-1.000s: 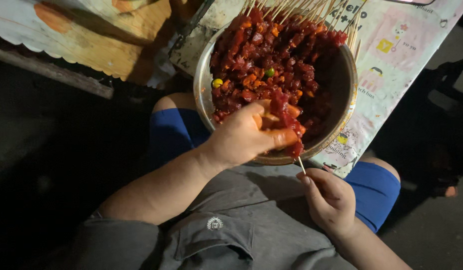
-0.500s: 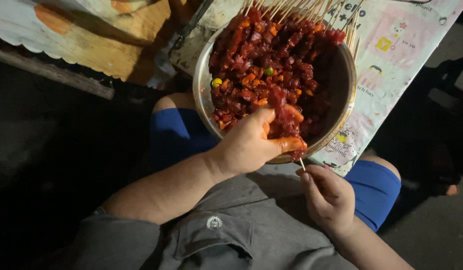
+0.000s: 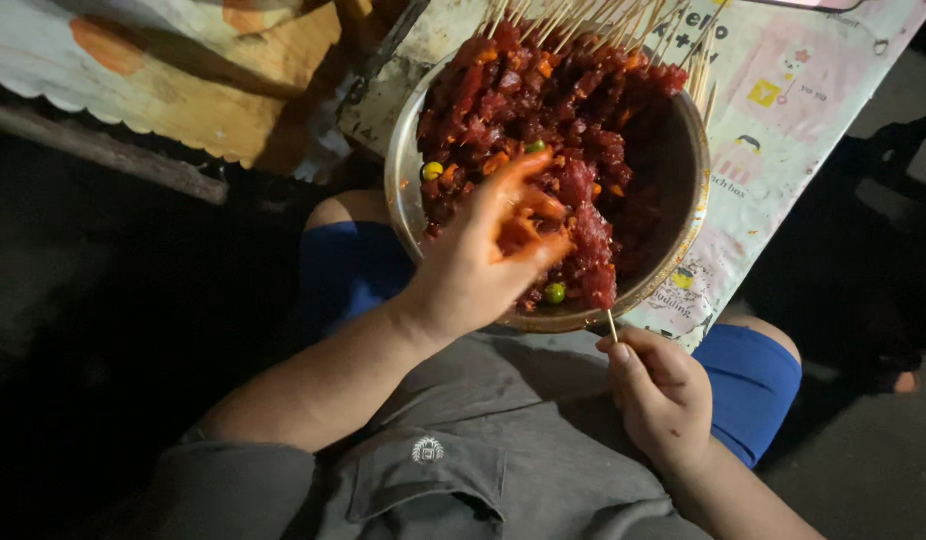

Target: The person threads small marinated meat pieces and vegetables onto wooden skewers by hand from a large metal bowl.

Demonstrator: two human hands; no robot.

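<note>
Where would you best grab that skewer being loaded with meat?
By its bare lower end, from below the bowl rim, as the right hand does: the skewer sticks out there clean, while its upper length is covered in marinated meat.

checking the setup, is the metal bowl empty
No, the metal bowl is heaped with red marinated meat and loaded skewers.

The desk (image 3: 813,110) is covered with a pale printed cloth bearing small cartoon figures; a round metal bowl (image 3: 695,205) of red meat pieces sits at its near edge, overhanging slightly; a second covering (image 3: 163,90), cream with orange patches and a scalloped border, lies to the left.
</note>
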